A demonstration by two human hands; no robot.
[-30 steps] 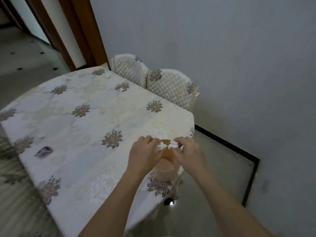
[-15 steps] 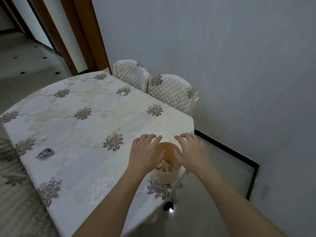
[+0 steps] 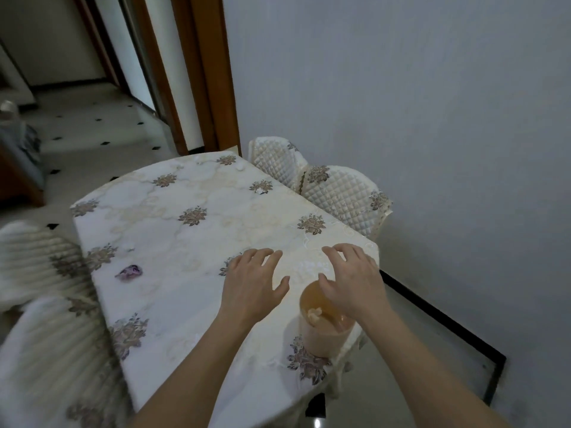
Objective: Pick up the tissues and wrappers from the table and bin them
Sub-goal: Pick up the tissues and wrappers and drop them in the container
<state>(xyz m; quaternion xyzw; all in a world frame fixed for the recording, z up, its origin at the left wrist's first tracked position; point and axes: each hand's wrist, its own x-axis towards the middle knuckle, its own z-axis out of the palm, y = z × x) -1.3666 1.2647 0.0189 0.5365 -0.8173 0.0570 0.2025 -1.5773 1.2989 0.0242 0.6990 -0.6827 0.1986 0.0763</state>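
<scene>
A small peach bin (image 3: pixel 324 338) stands on the near right part of the table (image 3: pixel 173 230), with crumpled white tissue (image 3: pixel 313 315) inside it. My right hand (image 3: pixel 352 281) hovers over the bin's far rim, fingers spread and empty. My left hand (image 3: pixel 251 284) is flat above the cloth just left of the bin, holding nothing. A purple wrapper (image 3: pixel 129 272) lies near the table's left edge. Small white tissue bits lie at the far end (image 3: pixel 239 167), (image 3: pixel 259 190), and one by the left side (image 3: pixel 131 249).
Two quilted white chairs (image 3: pixel 340 196) stand against the wall beyond the table. More covered chairs (image 3: pixel 40 304) crowd the left side. A doorway with a brown frame (image 3: pixel 204 88) opens at the back. Floor shows to the right.
Both hands let the white tissues fall into the bin, then opened and lifted away over the table. The camera swung up and to the left.
</scene>
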